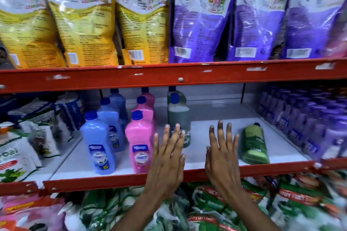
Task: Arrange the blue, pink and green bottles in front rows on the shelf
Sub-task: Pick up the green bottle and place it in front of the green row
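Note:
On the white shelf point(202, 129), blue bottles point(99, 142) stand in a row running front to back at the left, with a row of pink bottles point(139, 144) beside them. Two upright green bottles point(178, 116) stand further back in the middle. Another green bottle point(254, 143) lies on its side near the front right. My left hand point(166, 157) is flat, fingers spread, in front of the upright green bottle and next to the front pink bottle. My right hand point(221, 155) is flat too, just left of the lying green bottle. Neither hand holds anything.
A red beam point(169, 78) crosses above the bottles, carrying yellow pouches point(84, 24) and purple pouches point(202, 20). Purple bottles point(308, 122) fill the shelf's right side. White packets point(28, 137) crowd the left. Green and red bags point(206, 210) sit below the red front edge point(112, 181).

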